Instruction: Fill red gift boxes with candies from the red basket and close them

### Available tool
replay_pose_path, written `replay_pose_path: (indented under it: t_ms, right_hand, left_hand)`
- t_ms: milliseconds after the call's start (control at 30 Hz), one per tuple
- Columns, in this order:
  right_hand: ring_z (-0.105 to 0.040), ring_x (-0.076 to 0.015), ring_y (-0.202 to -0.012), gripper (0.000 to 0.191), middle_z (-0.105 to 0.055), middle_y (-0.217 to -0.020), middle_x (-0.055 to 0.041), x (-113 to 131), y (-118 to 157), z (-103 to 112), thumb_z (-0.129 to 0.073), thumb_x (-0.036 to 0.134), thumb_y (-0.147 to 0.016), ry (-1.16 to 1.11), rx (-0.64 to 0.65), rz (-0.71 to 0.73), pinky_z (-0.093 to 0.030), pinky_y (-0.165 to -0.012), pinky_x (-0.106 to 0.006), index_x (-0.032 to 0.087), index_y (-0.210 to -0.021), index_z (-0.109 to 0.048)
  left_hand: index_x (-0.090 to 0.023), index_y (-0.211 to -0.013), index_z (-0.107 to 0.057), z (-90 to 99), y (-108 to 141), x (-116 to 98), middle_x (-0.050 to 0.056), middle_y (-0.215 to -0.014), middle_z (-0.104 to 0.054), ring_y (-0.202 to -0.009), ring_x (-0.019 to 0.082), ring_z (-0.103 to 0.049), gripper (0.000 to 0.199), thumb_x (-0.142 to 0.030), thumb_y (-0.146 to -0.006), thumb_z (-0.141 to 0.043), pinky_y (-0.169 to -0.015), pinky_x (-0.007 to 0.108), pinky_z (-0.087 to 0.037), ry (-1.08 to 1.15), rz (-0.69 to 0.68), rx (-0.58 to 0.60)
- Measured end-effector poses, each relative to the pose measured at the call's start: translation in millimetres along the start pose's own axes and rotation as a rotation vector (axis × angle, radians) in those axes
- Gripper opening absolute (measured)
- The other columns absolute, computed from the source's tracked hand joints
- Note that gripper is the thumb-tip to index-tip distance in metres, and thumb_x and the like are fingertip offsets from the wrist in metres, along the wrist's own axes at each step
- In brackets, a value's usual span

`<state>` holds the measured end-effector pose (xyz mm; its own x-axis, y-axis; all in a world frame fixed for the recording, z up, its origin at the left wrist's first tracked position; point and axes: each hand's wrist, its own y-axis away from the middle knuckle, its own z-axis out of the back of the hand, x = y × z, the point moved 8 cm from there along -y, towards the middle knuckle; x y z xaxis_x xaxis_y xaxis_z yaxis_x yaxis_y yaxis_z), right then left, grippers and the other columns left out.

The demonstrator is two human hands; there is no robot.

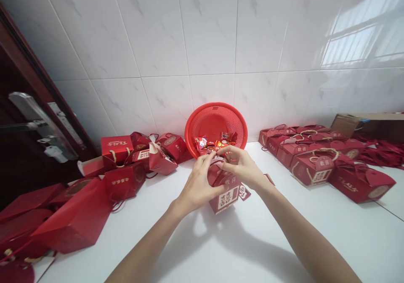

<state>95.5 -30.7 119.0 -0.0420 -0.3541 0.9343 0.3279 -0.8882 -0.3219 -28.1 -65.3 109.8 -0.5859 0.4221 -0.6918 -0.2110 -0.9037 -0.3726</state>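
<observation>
A small red gift box (223,202) with a cream label of dark characters stands on the white table in front of me. My left hand (198,183) holds its left side, thumb on the front and fingers up at the top. From the right, my right hand (242,167) has its fingers curled at the box's top flaps. The fingers partly hide the top, so I cannot tell how far it is closed. Directly behind is a red plastic basket (191,127) tilted up against the wall, with wrapped sweets (201,142) inside. A small red printed card (244,192) lies beside the box.
Several red boxes (75,215) lie jumbled at the left, some open. Rows of closed boxes (311,167) with cord handles stand at the right. Behind them are a cardboard carton (368,125) and dark red ribbons (383,153). A door handle (38,115) is at far left.
</observation>
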Motion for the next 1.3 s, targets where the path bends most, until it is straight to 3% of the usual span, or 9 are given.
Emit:
replay_pose_path:
  t_ms: [100, 233, 400, 600, 767, 933, 1067, 1300]
  right_hand:
    - [-0.058, -0.0145, -0.064, 0.027, -0.057, -0.069, 0.0032, -5.0, -0.5, -4.3, -0.060, 0.016, -0.070, 0.037, 0.038, -0.008, -0.047, -0.060, -0.027, 0.019, -0.096, -0.065]
    - [-0.057, -0.0152, -0.068, 0.030, -0.058, -0.075, 0.0012, -14.3, -3.0, -6.5, -0.060, 0.018, -0.068, 0.016, 0.073, -0.039, -0.045, -0.060, -0.027, 0.018, -0.098, -0.063]
    - [-0.053, -0.0138, -0.065, 0.032, -0.052, -0.067, 0.0046, -19.1, -4.8, -1.4, -0.060, 0.020, -0.066, 0.003, 0.084, -0.076, -0.042, -0.059, -0.025, 0.018, -0.098, -0.061]
    - [-0.049, -0.0123, -0.059, 0.026, -0.050, -0.060, 0.0062, -23.5, -4.3, 6.4, -0.059, 0.013, -0.065, 0.233, 0.108, -0.066, -0.037, -0.056, -0.024, 0.018, -0.090, -0.064]
    - [-0.057, -0.0146, -0.063, 0.025, -0.061, -0.066, 0.0023, -25.6, -2.9, 5.8, -0.060, 0.012, -0.069, 0.223, 0.150, -0.060, -0.043, -0.058, -0.025, 0.019, -0.091, -0.067]
    - [-0.057, -0.0141, -0.059, 0.024, -0.059, -0.063, 0.0030, -27.6, -1.0, 5.9, -0.056, 0.011, -0.073, 0.290, 0.204, -0.093, -0.042, -0.056, -0.025, 0.019, -0.092, -0.068]
    - [-0.056, -0.0130, -0.064, 0.021, -0.061, -0.070, 0.0015, -26.9, 2.6, 0.9, -0.052, 0.009, -0.077, 0.352, 0.304, -0.084, -0.040, -0.057, -0.022, 0.019, -0.088, -0.068]
    - [-0.048, -0.0112, -0.056, 0.027, -0.052, -0.063, 0.0059, -28.8, 6.0, -4.0, -0.048, 0.007, -0.079, 0.374, 0.373, -0.091, -0.035, -0.053, -0.021, 0.021, -0.096, -0.063]
  left_hand:
    - [-0.025, -0.147, -0.044, -10.6, 0.8, 18.3, 0.012, -0.126, -0.056, -0.126, 0.034, -0.050, 0.088, -0.029, -0.066, -0.079, -0.105, 0.050, -0.045, -0.072, 0.086, 0.042]
    - [-0.027, -0.130, -0.060, -16.9, -2.0, 31.1, 0.008, -0.117, -0.061, -0.122, 0.035, -0.051, 0.066, -0.038, -0.067, -0.080, -0.102, 0.050, -0.045, -0.109, 0.147, 0.084]
    - [-0.025, -0.126, -0.061, -19.7, -5.3, 28.1, 0.008, -0.125, -0.063, -0.124, 0.037, -0.050, 0.062, -0.040, -0.069, -0.079, -0.103, 0.052, -0.044, -0.051, 0.125, 0.100]
    - [-0.029, -0.126, -0.065, -28.0, -3.9, 29.6, 0.008, -0.122, -0.059, -0.122, 0.035, -0.052, 0.063, -0.033, -0.065, -0.083, -0.104, 0.052, -0.044, 0.001, 0.083, 0.137]
    - [-0.027, -0.106, -0.076, -38.0, -1.6, 29.4, 0.008, -0.112, -0.062, -0.120, 0.033, -0.053, 0.035, -0.041, -0.075, -0.077, -0.102, 0.047, -0.047, 0.039, 0.052, 0.196]
    - [-0.024, -0.097, -0.077, -42.0, -0.2, 18.1, 0.008, -0.108, -0.067, -0.114, 0.032, -0.056, 0.023, -0.040, -0.080, -0.073, -0.098, 0.046, -0.050, 0.088, 0.006, 0.220]
    - [-0.023, -0.096, -0.078, -42.2, 0.2, 18.6, 0.009, -0.110, -0.066, -0.113, 0.031, -0.058, 0.024, -0.041, -0.081, -0.072, -0.096, 0.045, -0.051, 0.082, 0.028, 0.220]
    - [-0.025, -0.114, -0.072, -39.5, -0.3, 21.4, 0.007, -0.117, -0.064, -0.112, 0.028, -0.060, 0.037, -0.034, -0.078, -0.075, -0.097, 0.041, -0.052, 0.082, 0.000, 0.170]
